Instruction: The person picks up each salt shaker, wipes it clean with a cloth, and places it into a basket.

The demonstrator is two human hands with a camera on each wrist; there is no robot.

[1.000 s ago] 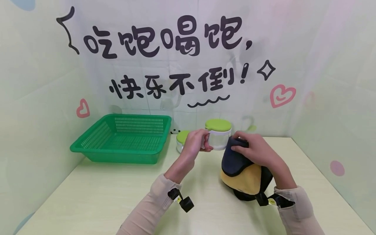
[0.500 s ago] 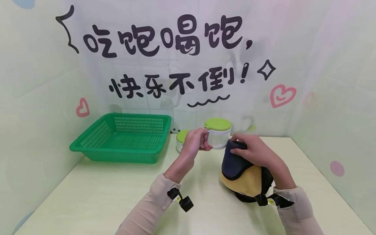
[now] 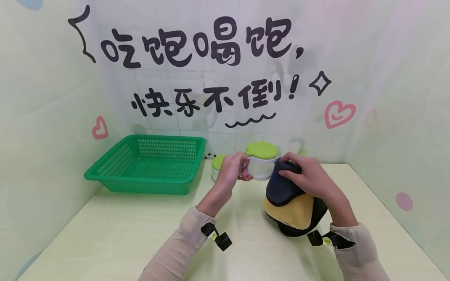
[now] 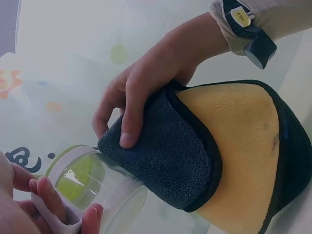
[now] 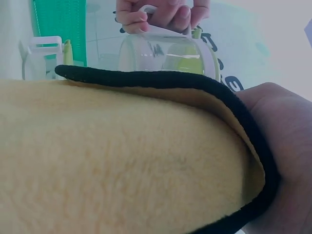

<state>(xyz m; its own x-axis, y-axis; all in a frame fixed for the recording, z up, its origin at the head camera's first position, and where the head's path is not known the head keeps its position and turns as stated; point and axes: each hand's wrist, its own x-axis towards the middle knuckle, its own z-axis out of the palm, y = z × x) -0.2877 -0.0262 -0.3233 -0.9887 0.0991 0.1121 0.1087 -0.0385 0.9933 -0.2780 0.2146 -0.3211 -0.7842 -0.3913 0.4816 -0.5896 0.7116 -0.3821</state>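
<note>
My left hand (image 3: 230, 169) grips the white handle of a clear jar (image 3: 261, 167) with a green lid (image 3: 261, 150), held up off the table. In my right hand (image 3: 307, 175) is a folded cloth (image 3: 290, 212), dark blue on one face and yellow on the other, with black edging. The thumb presses on the blue side in the left wrist view, and the cloth's blue fold (image 4: 168, 151) meets the jar's side near its rim. Yellow pile (image 5: 122, 156) fills most of the right wrist view, with the jar (image 5: 165, 53) beyond it.
A second green-lidded jar (image 3: 217, 163) stands on the table behind my left hand, partly hidden. To the left is a green plastic basket (image 3: 147, 187) with slotted sides. A printed curtain (image 3: 225, 136) closes off the back, with pale walls on both sides.
My left hand keeps its grip on the jar, almost still. The cloth in my right hand shifts slightly down, then back up against the jar's side.
</note>
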